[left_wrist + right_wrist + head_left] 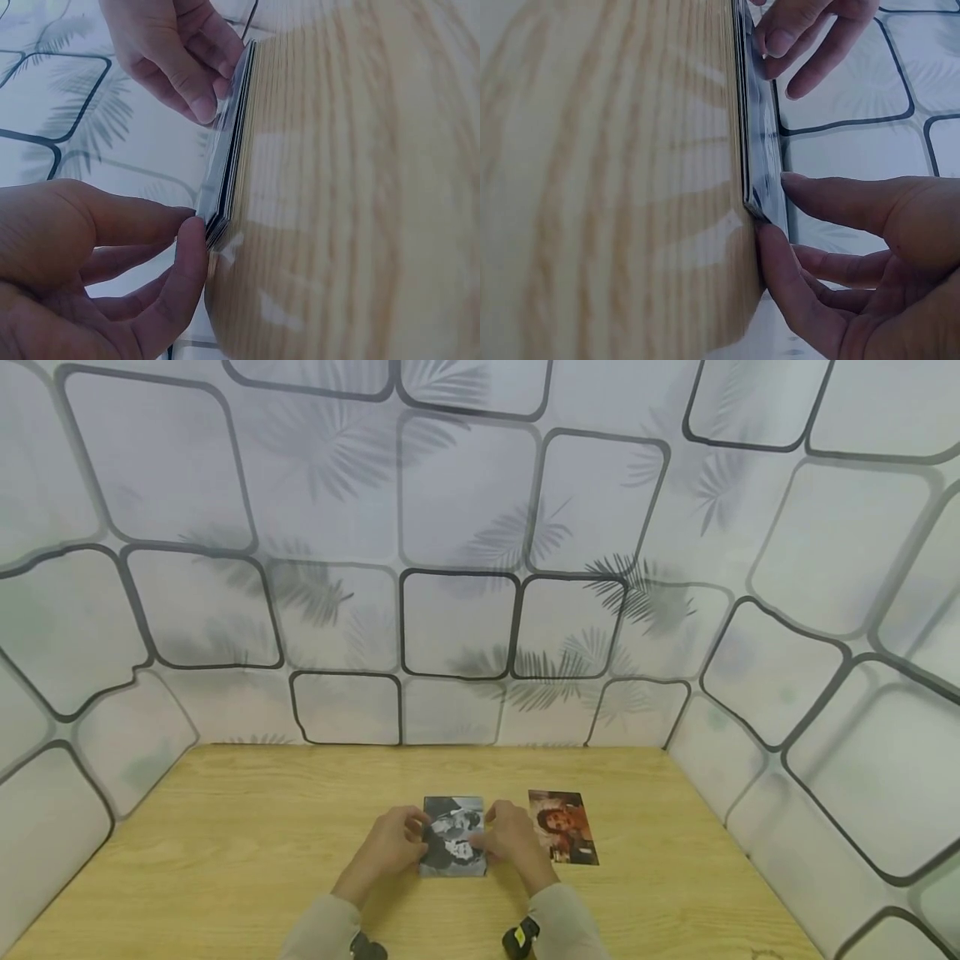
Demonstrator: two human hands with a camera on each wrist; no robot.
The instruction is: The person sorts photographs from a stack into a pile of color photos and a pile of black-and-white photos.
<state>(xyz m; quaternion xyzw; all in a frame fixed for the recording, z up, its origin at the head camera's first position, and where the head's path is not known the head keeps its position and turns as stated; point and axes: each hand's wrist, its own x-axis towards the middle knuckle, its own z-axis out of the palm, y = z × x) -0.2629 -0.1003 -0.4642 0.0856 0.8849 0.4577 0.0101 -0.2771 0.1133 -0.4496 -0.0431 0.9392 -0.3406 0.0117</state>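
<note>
On the wooden table, a stack of photo prints lies flat, its top one a black-and-white picture of people. My left hand pinches the stack's left edge between thumb and fingertip. At the opposite edge, my right hand holds it, the thumb over the top and a finger against the side. Seen edge-on in the left wrist view, the stack shows several thin layers. In the right wrist view its corner sits between my thumb and finger, low against the tabletop.
A colour photo of a person lies to the right, just beyond my right hand. The wooden table meets a patterned curtain-like wall at the back and sides. Dark straps with small devices sit at both wrists.
</note>
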